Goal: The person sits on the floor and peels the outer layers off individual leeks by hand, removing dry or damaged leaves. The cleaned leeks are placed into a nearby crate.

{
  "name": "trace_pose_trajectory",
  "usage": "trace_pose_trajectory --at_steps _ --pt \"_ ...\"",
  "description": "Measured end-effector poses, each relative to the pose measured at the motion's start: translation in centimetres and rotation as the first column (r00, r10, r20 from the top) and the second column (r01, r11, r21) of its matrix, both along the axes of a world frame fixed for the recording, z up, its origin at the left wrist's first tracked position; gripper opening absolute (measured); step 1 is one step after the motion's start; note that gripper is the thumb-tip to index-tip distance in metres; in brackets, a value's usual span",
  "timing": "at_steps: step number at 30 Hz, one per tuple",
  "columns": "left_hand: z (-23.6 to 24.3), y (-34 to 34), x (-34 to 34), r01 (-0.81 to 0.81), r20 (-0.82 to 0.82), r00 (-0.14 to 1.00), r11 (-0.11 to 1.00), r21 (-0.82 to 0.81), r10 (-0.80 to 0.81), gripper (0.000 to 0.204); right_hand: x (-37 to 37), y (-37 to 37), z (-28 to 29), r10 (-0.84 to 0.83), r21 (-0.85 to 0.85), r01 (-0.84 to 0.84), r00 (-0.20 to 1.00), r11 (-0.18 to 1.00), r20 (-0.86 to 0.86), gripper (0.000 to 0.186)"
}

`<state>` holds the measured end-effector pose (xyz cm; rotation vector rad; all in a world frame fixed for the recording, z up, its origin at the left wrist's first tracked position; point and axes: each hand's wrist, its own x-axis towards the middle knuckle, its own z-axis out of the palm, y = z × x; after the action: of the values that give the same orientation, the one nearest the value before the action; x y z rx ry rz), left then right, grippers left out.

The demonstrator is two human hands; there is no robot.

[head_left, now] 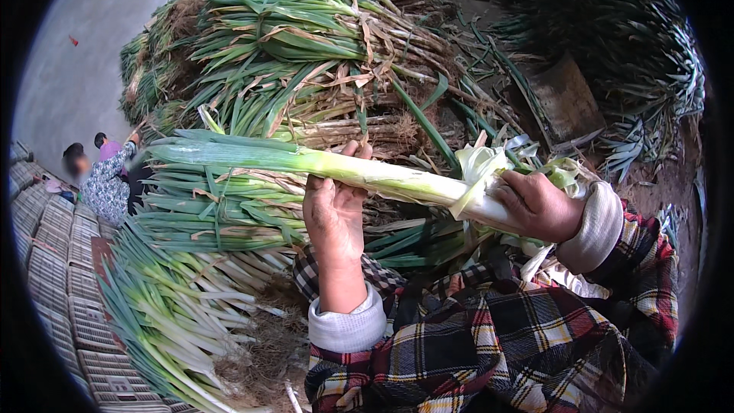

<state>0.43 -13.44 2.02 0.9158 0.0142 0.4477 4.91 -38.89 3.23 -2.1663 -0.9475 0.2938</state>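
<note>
A thick green onion [382,177] lies across both my hands, its green leaves to the left and its white end to the right. My left hand [334,214] is closed round the middle of the stalk from below, fingertips showing above it. At the white end, my right hand [541,203] is closed on the stalk and on loosened pale outer skin [480,172]. Folds of that skin hang off the stalk beside my right fingers. The root end is hidden by my right hand.
Tied bundles of green onions [283,30] are heaped in front. Loose white-stemmed green onions [191,313] with roots lie at the lower left. Plastic crates [84,291] line the left edge, where people [111,172] are at work. A dark leaf pile [604,23] stands far right.
</note>
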Motion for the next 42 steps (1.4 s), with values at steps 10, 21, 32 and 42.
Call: trace_pose_trajectory --at_steps 10,21,32,42 --pt "-0.5 0.4 0.2 0.005 -0.117 0.993 1.0 0.004 -0.005 0.027 -0.1 0.1 0.5 -0.06 -0.055 0.058 0.997 0.997 -0.049 0.019" --pt "-3.2 -1.1 1.7 -0.21 -0.17 0.964 0.978 -0.007 0.206 0.025 1.3 -0.4 -1.1 -0.084 -0.008 0.108 0.718 0.994 -0.69 0.04" --pt "-10.9 -6.5 0.3 0.596 -0.579 0.793 0.04 0.802 -0.188 0.022 1.3 -0.7 0.2 -0.019 0.127 0.091 0.876 0.988 -0.481 0.034" --pt "-0.3 -0.5 0.5 0.178 0.085 0.984 0.856 -0.486 -0.157 0.023 1.3 0.4 -0.1 -0.069 -0.028 0.069 0.997 0.997 -0.025 0.027"
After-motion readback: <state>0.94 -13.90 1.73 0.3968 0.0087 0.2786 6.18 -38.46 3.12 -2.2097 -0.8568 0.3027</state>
